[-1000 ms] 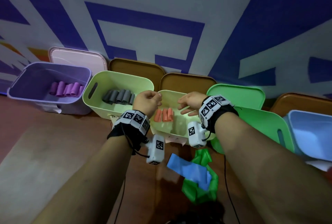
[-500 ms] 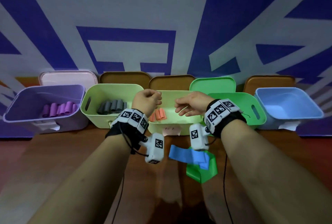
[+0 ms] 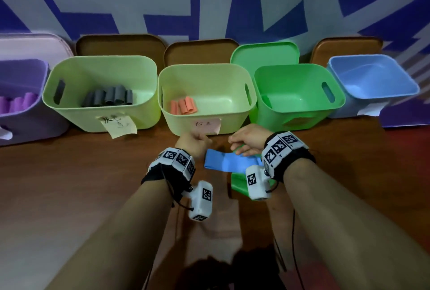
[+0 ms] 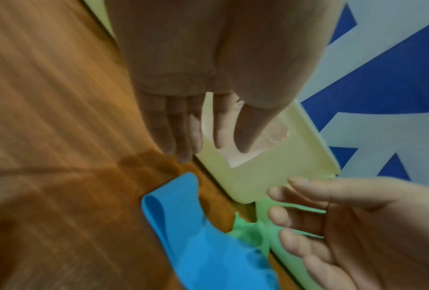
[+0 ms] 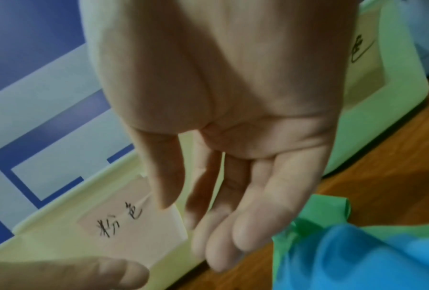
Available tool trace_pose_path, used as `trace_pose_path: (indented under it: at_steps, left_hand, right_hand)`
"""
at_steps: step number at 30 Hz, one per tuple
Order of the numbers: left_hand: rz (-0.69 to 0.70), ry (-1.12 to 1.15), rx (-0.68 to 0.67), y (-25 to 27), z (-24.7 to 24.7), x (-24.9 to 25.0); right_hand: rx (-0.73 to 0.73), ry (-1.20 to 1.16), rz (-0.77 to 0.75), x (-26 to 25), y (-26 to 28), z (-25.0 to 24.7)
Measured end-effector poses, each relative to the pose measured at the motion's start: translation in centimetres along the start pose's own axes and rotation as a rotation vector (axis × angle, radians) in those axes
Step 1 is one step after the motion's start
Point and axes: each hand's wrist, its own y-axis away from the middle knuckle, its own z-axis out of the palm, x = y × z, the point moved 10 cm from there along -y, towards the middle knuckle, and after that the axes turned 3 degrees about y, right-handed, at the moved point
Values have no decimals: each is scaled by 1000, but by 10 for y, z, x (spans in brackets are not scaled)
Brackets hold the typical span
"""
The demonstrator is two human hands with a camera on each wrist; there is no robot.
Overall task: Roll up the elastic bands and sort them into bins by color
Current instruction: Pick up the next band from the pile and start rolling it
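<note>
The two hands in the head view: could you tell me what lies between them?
In the head view, the flat blue band lies on the table between the left hand and right hand, over a green band.

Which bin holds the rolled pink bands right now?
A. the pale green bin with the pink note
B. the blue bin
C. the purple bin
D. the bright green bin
A: the pink rolls lie inside the pale green bin bearing the pink note.
</note>
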Motion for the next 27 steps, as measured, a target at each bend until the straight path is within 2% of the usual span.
trace_pose_path:
  at_steps: [4, 9, 17, 20, 23, 27]
  left_hand:
    - [-42, -116, 4, -15, 22, -24]
    - [31, -172, -29, -22, 33, -30]
    - [194, -119, 33, -22, 29, -38]
    - [217, -178, 71, -17, 28, -38]
    - [215, -143, 90, -3, 25, -39]
    - [190, -56, 106, 26, 27, -45]
  right_hand:
    - [83, -7, -5, 11, -26, 3]
    - [94, 33, -58, 17, -47, 17]
    - [85, 251, -168, 13, -56, 34]
    - [95, 331, -227, 11, -49, 38]
    - [152, 445, -356, 4, -26, 42]
    - [242, 308, -524, 12, 13, 47]
